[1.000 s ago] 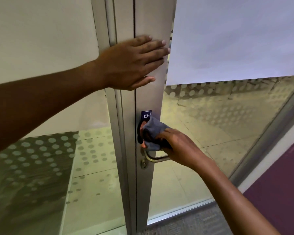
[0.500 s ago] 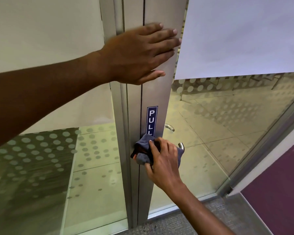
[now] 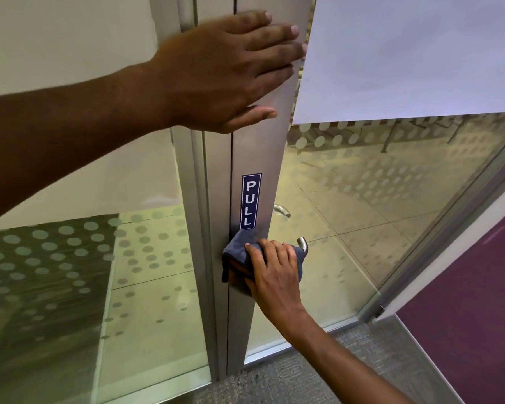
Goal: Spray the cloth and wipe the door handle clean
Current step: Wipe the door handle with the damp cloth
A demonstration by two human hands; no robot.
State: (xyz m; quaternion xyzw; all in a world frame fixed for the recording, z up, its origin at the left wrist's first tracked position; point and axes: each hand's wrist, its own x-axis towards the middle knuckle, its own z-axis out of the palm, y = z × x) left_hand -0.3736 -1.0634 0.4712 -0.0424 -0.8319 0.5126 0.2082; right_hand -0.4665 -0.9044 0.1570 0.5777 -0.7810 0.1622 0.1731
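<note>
My right hand [image 3: 274, 272] presses a grey-blue cloth [image 3: 238, 252] over the metal door handle [image 3: 303, 245], wrapped around it; only the handle's curved right end shows past my fingers. The cloth sits just below a blue PULL sticker [image 3: 251, 201] on the door's aluminium stile [image 3: 254, 153]. My left hand [image 3: 228, 71] lies flat, fingers spread, against the stile higher up, holding nothing. No spray bottle is in view.
The glass door [image 3: 362, 214] has frosted dots and a white sheet [image 3: 405, 53] stuck on its upper part. A second handle [image 3: 282, 210] shows through the glass on the far side. Grey carpet [image 3: 289, 380] lies below, and a purple panel [image 3: 473, 301] stands at right.
My right hand with the cloth slid from the upper left of the handle down onto the lever and now covers it. The PULL sticker came into view. My left hand stayed on the stile.
</note>
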